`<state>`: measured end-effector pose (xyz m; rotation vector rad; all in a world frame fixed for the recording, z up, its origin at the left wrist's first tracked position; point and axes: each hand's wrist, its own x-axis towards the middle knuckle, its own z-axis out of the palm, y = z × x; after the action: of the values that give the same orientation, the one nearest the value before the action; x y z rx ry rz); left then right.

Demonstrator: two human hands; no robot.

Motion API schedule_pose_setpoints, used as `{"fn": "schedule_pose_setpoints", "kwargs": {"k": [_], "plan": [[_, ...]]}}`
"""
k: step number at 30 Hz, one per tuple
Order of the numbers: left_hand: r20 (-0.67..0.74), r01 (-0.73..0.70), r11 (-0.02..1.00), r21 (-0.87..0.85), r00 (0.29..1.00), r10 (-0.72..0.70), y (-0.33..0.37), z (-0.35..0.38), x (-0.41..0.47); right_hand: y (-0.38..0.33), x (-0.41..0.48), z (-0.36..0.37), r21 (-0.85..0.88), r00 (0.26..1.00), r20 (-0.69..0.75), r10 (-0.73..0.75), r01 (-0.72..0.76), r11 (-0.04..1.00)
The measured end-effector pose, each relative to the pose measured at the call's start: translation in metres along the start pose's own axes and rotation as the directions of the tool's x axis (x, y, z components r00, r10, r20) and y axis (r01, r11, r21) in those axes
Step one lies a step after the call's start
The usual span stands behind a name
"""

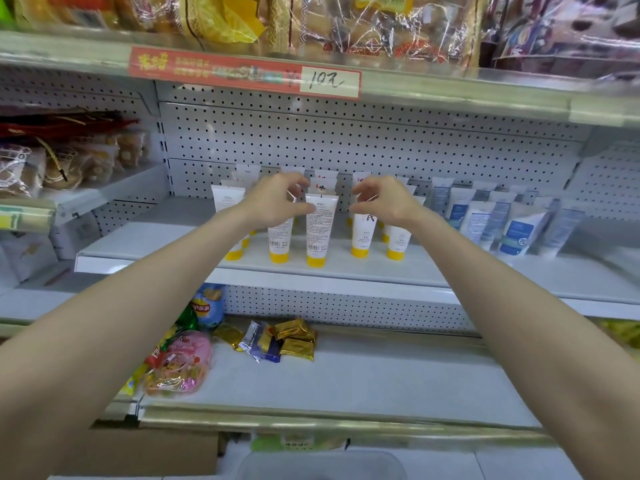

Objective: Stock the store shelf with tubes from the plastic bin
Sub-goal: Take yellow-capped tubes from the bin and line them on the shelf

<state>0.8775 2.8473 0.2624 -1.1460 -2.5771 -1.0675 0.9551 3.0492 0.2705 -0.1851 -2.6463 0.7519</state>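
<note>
- The white plastic tubes with yellow caps (316, 233) stand cap-down in rows on the white metal store shelf (346, 268), crimped ends up; they look light, soft-walled and easy to topple.
- Best taken by the flat crimped top or pinched across the body, I judge.
- The left hand (277, 199) has its fingers (294, 188) curled, half open, at the front centre tube's top; whether they touch it I cannot tell.
- The right hand (381, 199) hovers just beside that tube, fingers loosely bent, holding nothing.
- Both forearms reach forward, wrists raised.
- A pale plastic bin (322, 465) sits below, at the frame's bottom edge.
</note>
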Motion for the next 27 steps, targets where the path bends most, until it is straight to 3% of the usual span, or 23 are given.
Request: {"fn": "schedule_pose_setpoints", "kwargs": {"k": [7,16,21,27], "plan": [[0.174,0.04,0.996,-0.074,0.984,-0.026,0.022,0.049,-0.031,0.031,-0.052,-0.005,-0.008,0.995,0.052,0.087,-0.087,0.996],[0.382,0.172,0.982,-0.079,0.915,-0.13,0.01,0.146,-0.08,0.106,-0.128,0.046,-0.007,0.928,0.252,0.273,-0.281,0.96],[0.509,0.278,0.959,-0.055,0.834,-0.213,-0.015,0.207,-0.114,0.151,-0.172,0.094,-0.05,0.844,0.393,0.366,-0.377,0.925],[0.654,0.467,0.884,-0.001,0.669,-0.353,-0.058,0.283,-0.171,0.204,-0.235,0.16,-0.072,0.695,0.521,0.496,-0.543,0.836]]}}
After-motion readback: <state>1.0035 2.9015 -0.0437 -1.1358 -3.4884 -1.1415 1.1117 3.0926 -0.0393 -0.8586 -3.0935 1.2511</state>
